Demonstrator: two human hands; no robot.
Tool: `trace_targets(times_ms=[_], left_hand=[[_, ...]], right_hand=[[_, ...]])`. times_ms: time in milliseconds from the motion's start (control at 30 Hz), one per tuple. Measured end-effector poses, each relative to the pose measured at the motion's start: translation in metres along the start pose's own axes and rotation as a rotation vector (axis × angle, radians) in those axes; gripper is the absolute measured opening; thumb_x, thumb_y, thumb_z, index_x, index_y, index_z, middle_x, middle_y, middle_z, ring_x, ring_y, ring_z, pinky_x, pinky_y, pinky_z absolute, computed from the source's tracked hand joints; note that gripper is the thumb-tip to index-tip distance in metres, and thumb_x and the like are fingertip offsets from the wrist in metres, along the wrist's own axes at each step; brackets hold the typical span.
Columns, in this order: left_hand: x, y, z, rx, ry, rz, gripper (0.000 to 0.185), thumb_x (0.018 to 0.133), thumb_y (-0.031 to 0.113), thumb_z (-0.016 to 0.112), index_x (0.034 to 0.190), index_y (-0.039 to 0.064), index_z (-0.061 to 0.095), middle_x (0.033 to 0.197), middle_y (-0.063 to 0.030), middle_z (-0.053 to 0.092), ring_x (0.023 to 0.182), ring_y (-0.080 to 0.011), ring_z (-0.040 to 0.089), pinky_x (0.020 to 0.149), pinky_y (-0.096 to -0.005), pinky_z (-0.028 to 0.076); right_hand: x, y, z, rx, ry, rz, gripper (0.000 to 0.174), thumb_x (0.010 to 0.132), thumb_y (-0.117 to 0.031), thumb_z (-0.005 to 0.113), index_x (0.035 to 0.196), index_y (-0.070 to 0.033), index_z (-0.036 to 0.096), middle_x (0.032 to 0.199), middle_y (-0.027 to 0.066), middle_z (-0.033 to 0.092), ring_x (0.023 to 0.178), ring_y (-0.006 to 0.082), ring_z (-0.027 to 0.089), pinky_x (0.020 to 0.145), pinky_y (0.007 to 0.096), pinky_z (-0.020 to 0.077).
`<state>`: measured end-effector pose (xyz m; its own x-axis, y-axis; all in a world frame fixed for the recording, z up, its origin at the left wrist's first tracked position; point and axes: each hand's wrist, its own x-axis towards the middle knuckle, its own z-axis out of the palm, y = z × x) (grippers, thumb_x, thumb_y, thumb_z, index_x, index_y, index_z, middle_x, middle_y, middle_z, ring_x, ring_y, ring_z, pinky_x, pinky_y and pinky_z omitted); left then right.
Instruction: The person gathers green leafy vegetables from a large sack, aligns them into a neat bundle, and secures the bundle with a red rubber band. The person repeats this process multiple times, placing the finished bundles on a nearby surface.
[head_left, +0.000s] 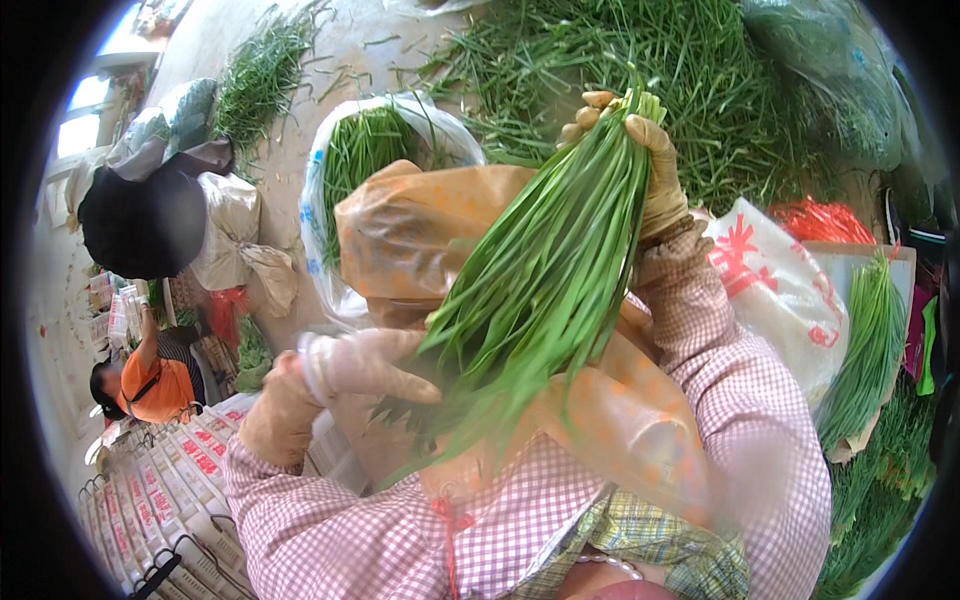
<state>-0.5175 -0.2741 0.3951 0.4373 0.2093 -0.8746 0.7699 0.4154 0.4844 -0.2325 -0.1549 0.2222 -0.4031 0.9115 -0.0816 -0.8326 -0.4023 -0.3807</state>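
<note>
A bundle of long green leaves, likely garlic chives (547, 247), hangs from my gloved right hand (645, 142), which is closed around its pale cut ends. The leaf tips fan out down and to the left, across my lap. My gloved left hand (360, 367) is beside the leaf tips, fingers apart, slightly blurred, and nothing shows in it. An orange-tinted plastic cover (435, 225) lies over my knees. Just beyond my left knee stands a plastic bag (315, 217) with more green leaves (364, 150) inside.
Loose leaves (675, 82) are heaped on the floor ahead. At right are a white bag with red print (780, 292), red plastic ties (821, 219) and a chive bundle on a board (866, 337). A black round seat (142, 221) stands at left; a person in orange (161, 386) is beyond.
</note>
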Motion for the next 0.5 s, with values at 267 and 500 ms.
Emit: trace_targets(times_ms=[267, 500], left_hand=[[0.036, 0.032, -0.040, -0.133, 0.408, 0.592, 0.083, 0.086, 0.055, 0.067, 0.146, 0.003, 0.044, 0.139, -0.0139, 0.058, 0.121, -0.0238, 0.058, 0.103, -0.0375, 0.047], [0.130, -0.032, 0.007, -1.147, -0.144, 0.612, 0.076, 0.091, 0.063, 0.062, 0.142, 0.008, 0.053, 0.133, -0.0088, 0.063, 0.116, -0.0193, 0.062, 0.103, -0.0376, 0.050]], right_hand=[[0.012, 0.009, -0.012, 0.123, -0.268, 0.066, 0.074, 0.084, -0.034, 0.071, 0.144, 0.000, 0.043, 0.120, 0.0163, 0.067, 0.118, 0.0345, 0.063, 0.101, 0.0516, 0.0532], [-0.003, 0.032, -0.039, -0.087, 0.255, 0.105, 0.079, 0.079, -0.062, 0.076, 0.127, -0.001, 0.059, 0.104, 0.0130, 0.072, 0.089, 0.0245, 0.074, 0.078, 0.0377, 0.0652]])
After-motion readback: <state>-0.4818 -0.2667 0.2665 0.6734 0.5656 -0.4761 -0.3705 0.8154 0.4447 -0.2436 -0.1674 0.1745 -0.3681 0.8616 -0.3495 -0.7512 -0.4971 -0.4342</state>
